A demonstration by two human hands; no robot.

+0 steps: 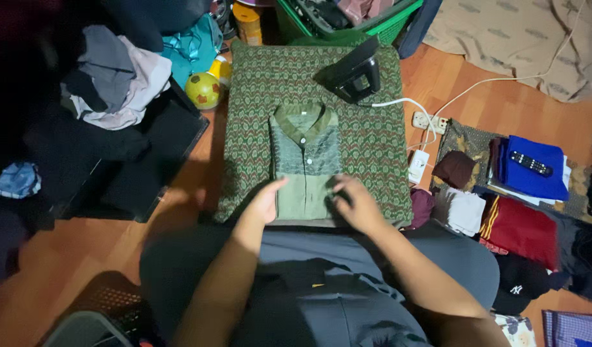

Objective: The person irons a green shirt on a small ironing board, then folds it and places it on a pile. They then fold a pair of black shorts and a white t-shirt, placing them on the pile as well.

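A green collared shirt (304, 160) lies folded into a narrow rectangle on a green patterned cloth pad (373, 141), collar at the far end. My left hand (265, 202) rests flat against the shirt's lower left edge, fingers apart. My right hand (355, 204) presses on the shirt's lower right corner with fingers curled over the fabric. A black clothes iron (357, 74) stands on the pad's far right corner, apart from both hands.
A white cord runs from the iron to a power strip (428, 121) on the wooden floor. Folded clothes (527, 167) with a remote on top lie at right. A clothes heap (116, 77) and a yellow ball (203, 90) sit at left. A green basket (379, 26) stands behind.
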